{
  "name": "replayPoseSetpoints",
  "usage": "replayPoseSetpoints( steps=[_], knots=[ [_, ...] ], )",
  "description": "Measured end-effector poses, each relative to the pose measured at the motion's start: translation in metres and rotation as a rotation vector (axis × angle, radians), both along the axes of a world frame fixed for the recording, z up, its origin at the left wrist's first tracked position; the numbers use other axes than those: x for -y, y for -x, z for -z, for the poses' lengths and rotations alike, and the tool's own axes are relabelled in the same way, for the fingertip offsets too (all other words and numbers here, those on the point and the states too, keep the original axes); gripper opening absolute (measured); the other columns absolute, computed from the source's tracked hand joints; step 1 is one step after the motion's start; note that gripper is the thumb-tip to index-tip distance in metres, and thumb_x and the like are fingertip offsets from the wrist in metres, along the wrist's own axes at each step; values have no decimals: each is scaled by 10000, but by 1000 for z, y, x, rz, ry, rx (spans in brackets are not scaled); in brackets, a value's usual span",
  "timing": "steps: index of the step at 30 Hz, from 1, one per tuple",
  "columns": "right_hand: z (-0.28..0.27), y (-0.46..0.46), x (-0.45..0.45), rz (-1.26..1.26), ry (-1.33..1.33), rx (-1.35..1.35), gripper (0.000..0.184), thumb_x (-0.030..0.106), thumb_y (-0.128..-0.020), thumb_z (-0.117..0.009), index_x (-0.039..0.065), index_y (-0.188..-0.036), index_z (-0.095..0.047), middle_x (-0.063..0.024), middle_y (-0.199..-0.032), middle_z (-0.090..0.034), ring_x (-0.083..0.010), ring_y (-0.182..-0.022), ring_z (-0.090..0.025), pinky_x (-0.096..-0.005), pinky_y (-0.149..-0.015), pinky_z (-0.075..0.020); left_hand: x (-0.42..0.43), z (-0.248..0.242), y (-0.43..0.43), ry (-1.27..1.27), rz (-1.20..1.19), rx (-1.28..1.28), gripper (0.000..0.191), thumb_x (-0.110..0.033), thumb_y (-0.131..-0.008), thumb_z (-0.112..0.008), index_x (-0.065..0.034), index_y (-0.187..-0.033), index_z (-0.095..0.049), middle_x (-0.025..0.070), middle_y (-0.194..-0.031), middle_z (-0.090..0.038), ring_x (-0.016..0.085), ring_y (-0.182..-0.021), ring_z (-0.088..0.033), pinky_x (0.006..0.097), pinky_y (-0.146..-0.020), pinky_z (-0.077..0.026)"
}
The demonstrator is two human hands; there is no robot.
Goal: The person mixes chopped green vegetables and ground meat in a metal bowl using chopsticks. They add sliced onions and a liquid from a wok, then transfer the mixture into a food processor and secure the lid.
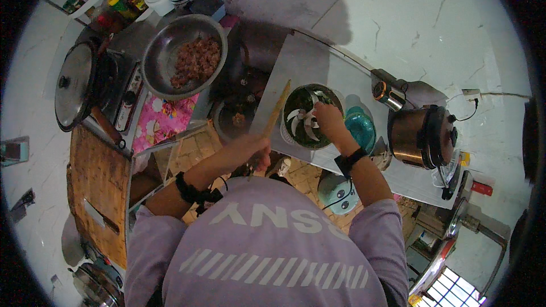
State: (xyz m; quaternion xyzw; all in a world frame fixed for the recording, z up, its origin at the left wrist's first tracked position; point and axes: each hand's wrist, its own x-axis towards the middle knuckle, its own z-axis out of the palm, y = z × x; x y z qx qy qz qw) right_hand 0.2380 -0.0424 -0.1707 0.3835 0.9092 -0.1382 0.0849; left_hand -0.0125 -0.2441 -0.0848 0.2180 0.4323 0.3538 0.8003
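Note:
My left hand (255, 148) is closed around a pair of chopsticks (278, 110), whose far ends point up beside a round food-chopper bowl (286, 134). Inside that bowl lie chopped dark greens (300, 96). A metal chopper blade (294, 123) with several curved arms stands among them. My right hand (329, 120) reaches over the bowl's right side, its curled fingers on the blade; the fingertips are partly hidden. Close by on the right sits a teal translucent bowl (361, 127).
Left, a large metal basin (158, 62) holds minced meat (198, 60). Beyond it a lidded pan (76, 87) sits on a gas stove (128, 98). A cleaver (94, 212) lies on a wooden board (100, 170). A pressure cooker (411, 136) and a chopper motor head (389, 95) stand right.

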Motion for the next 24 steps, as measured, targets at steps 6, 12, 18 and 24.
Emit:
replayPoseSetpoints(
  steps=[6,12,18,24],
  knots=[
    [7,2,-8,-32,-14,26,149,161,-845,-588,13,-834,-578,-213,-756,-635,-388,-726,-636,-480,-625,-512,0,7,-2,9,-40,-9,361,-387,-971,-463,-38,-914,-535,102,-789,-639,167,-661,-612,296,-618,-503],
    [17,-15,7,-138,-100,-44,87,127,-807,-607,42,-789,-602,-177,-771,-644,-354,-713,-648,-449,-639,-529,2,7,-9,26,-68,-16,341,-372,-971,-453,-44,-929,-535,105,-803,-638,169,-674,-623,303,-641,-519],
    [29,-13,6,-151,-141,-15,78,112,-809,-602,59,-866,-612,-146,-783,-635,-336,-736,-655,-436,-642,-535,0,8,-13,6,-70,-18,308,-336,-965,-452,-44,-915,-534,102,-783,-641,181,-647,-620,298,-643,-523],
    [23,-4,4,-21,-56,-57,80,116,-812,-606,45,-848,-611,-148,-786,-637,-342,-736,-654,-441,-632,-530,-3,11,-15,44,-47,21,288,-318,-965,-439,-47,-914,-523,99,-765,-633,177,-639,-615,299,-630,-518]
  ],
)
